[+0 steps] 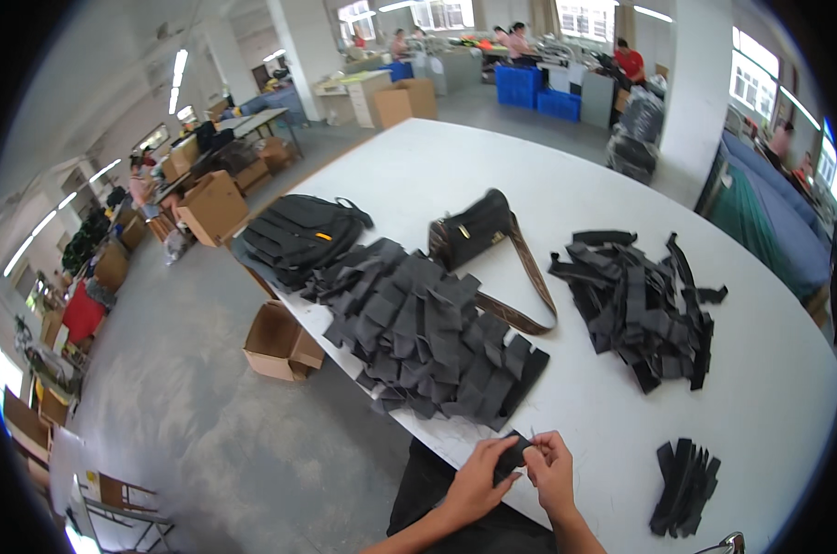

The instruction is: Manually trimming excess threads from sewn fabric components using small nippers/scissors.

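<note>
At the lower middle of the frame, the left hand (478, 480) and the right hand (549, 473) pinch a small black fabric strip (511, 456) between them at the near edge of the white worktop (566, 185). Above lies a spread of dark grey fabric pieces (427, 332), to its right a tangled pile of black straps (642, 305), and at lower right a small stack of strips (684, 486). A black shoulder bag (469, 231) and a black backpack (300, 235) sit further up.

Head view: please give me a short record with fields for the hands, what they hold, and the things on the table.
left hand: grips a small black fabric piece from the left
right hand: pinches the same piece from the right
table: white, large
big overlapping pile: dark grey fabric pieces, spread out
strap heap: black, tangled, right of centre
small stack: black pieces, by the right hand
handbag: black, brown strap
backpack: black, table's far left corner
</note>
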